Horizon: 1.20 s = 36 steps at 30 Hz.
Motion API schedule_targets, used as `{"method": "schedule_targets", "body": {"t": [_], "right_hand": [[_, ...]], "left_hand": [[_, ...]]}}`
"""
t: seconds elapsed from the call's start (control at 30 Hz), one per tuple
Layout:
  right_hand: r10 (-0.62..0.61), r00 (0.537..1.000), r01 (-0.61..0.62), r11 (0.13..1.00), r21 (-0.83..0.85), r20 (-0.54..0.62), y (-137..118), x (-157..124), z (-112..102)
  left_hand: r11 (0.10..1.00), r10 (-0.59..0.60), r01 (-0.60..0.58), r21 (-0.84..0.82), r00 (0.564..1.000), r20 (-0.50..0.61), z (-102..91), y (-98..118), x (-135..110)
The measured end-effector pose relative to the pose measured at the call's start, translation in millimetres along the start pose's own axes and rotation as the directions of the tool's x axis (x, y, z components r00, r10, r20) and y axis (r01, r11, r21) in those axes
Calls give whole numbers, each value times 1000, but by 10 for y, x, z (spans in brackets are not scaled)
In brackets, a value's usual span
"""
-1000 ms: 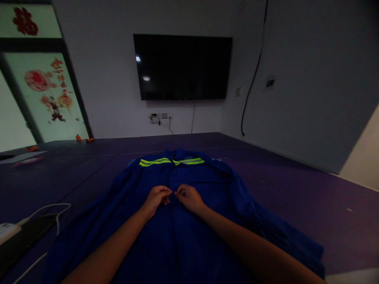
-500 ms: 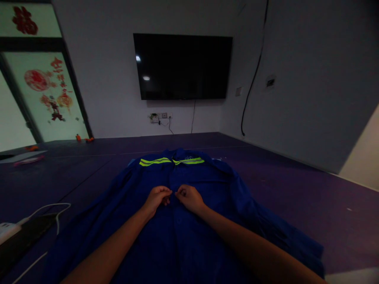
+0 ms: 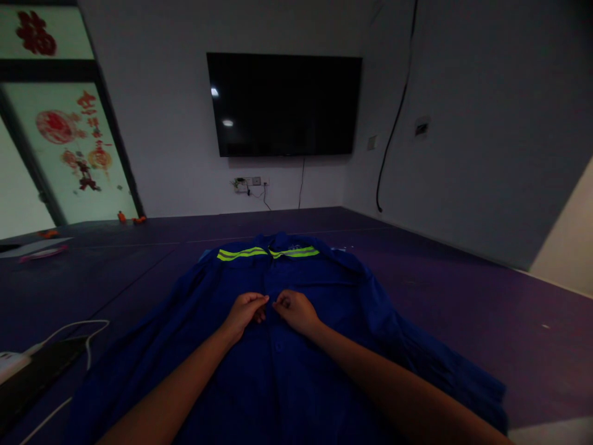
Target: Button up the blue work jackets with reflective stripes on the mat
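A blue work jacket [image 3: 324,346] with yellow-green reflective stripes across its chest lies spread on a dark purple surface [image 3: 463,290]. My left hand [image 3: 245,312] and my right hand [image 3: 296,311] rest close together on the jacket's front centre line. Each pinches the fabric at the placket, fingertips almost touching. A button shows just below them on the placket. Both forearms reach in from the bottom edge.
A white power strip [image 3: 9,363] and its white cable [image 3: 69,327] lie at the left beside a dark flat object. A black screen [image 3: 283,104] hangs on the far wall above wall sockets. Papers and small orange items lie far left by a decorated window.
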State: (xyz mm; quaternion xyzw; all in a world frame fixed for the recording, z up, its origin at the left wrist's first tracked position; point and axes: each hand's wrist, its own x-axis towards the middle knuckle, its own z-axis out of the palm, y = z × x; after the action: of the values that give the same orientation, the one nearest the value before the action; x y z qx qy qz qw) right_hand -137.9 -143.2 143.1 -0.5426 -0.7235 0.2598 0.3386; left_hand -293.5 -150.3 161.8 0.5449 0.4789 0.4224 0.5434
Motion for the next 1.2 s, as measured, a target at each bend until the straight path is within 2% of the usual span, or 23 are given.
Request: {"method": "schedule_targets", "body": {"t": [0.4, 0.67, 1.03, 1.2], "right_hand": [[-13, 1000, 12, 1000, -22, -10, -2, 0, 4], [-16, 1000, 15, 999, -46, -13, -34, -12, -18], [39, 998, -41, 998, -42, -45, -102, -14, -36], [41, 998, -43, 998, -43, -40, -88, -4, -30]], "left_hand": [[996, 34, -35, 79, 999, 12, -13, -31, 8], [996, 50, -47, 76, 998, -32, 14, -25, -12], [991, 120, -115, 68, 990, -80, 23, -6, -3], [988, 142, -137, 68, 988, -68, 18, -27, 3]]}}
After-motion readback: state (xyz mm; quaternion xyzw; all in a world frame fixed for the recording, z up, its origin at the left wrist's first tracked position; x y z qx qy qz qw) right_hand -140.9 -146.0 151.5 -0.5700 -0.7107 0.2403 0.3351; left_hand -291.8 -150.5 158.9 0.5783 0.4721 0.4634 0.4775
